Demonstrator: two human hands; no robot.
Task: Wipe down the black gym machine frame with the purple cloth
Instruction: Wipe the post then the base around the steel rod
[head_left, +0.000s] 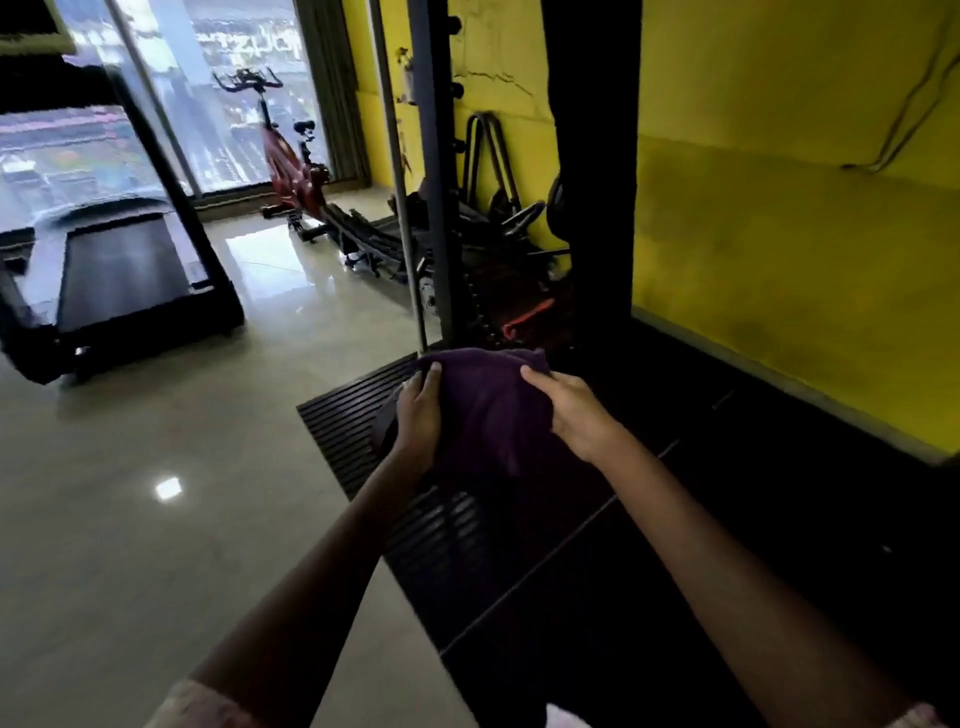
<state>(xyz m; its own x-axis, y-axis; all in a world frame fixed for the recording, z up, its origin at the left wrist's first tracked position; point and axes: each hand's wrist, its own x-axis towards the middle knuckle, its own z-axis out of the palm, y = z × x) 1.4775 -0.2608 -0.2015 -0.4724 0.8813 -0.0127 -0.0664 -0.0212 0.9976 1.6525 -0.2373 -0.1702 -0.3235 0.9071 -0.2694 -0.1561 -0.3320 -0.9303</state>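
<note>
The fingers of the left hand (420, 410) and right hand (569, 410) curl around the purple cloth (488, 400), holding it between them. The cloth is above the dark mat (343, 415), near the black frame post (592, 156)

There were two hands, left (418, 413) and right (569, 410), one cloth (488, 405), one treadmill (124, 280), one bike (283, 156) and one frame (592, 171).
</note>
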